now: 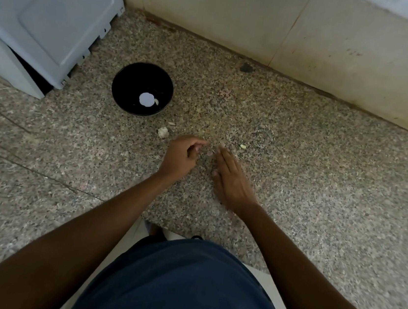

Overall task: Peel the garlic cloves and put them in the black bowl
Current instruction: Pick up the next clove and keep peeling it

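Note:
The black bowl [119, 85] stands on the speckled counter, left of centre, with one peeled clove [156, 101] inside beside a bright white spot. My left hand [183, 155] is curled, its fingertips pinching a small garlic piece [211, 151] against the counter. My right hand [231, 177] lies flat with straight fingers, its tips touching the same spot. A garlic chunk with skin [163, 132] sits just left of my left hand. A small peeled clove [243, 146] lies to the right of my fingertips.
A white appliance [48, 14] fills the back left corner beside the bowl. A tiled wall [314, 39] runs along the back. A scrap of skin [172, 123] lies near the bowl. The counter's front edge [188, 232] is close to my body.

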